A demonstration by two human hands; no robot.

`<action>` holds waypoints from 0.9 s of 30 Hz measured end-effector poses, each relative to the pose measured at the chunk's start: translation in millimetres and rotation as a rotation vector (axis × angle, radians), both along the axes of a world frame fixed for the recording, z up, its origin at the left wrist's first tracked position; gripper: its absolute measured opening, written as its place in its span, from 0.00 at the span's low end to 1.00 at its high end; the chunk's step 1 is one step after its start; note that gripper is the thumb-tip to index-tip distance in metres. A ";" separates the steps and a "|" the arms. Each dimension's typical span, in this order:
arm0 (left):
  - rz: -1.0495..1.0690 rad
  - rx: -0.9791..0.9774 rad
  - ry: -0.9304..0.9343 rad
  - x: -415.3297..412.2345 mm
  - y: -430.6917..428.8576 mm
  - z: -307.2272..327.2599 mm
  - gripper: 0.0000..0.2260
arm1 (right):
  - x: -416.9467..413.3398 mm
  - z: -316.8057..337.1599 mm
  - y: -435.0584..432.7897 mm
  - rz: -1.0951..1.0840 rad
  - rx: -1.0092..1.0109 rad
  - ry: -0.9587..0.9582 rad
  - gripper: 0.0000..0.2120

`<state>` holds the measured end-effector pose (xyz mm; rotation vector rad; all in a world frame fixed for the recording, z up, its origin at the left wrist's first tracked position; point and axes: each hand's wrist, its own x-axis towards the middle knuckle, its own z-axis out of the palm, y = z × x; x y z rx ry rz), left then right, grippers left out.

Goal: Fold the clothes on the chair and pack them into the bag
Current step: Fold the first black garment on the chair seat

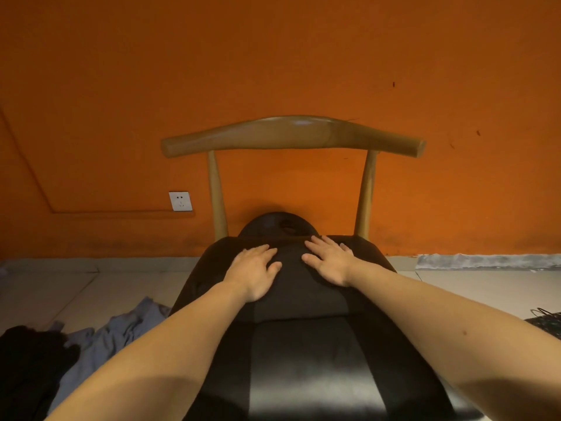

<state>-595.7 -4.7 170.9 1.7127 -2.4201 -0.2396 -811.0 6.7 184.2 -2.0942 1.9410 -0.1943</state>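
Observation:
A black garment (pixel 299 294) lies spread over the black seat of a wooden chair (pixel 291 135). Its far end hangs past the back edge of the seat. My left hand (pixel 255 270) rests flat on the garment left of centre, fingers straight and pointing away. My right hand (pixel 329 259) lies flat on it right of centre, fingers spread. Both hands press the cloth near the back of the seat. A black bag (pixel 546 322) shows only as a corner with handles at the right edge.
On the floor to the left lie a grey-blue garment (pixel 121 335) and a black one (pixel 27 369). An orange wall with a white socket (pixel 180 201) stands right behind the chair. Pale floor tiles run either side.

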 end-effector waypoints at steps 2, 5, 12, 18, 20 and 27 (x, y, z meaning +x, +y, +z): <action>0.122 -0.083 -0.001 10.1 6.2 11.0 0.26 | -7.8 12.7 8.1 -0.151 -0.115 -0.084 0.30; 0.375 -0.019 0.007 30.0 18.1 26.0 0.33 | -24.6 23.8 24.6 -0.524 -0.089 -0.260 0.26; 0.524 0.438 0.161 21.6 30.0 40.8 0.45 | -17.0 41.1 47.4 -0.729 0.437 -0.684 0.20; 0.477 0.537 0.215 6.5 54.2 52.6 0.38 | -5.2 39.9 58.8 -0.734 0.530 -0.755 0.25; 0.450 0.565 0.250 11.5 62.3 55.8 0.38 | -4.8 41.2 66.0 -0.719 0.555 -0.852 0.23; 0.471 0.516 0.528 36.4 113.0 63.5 0.35 | 9.5 44.7 99.9 -0.556 0.451 -0.922 0.22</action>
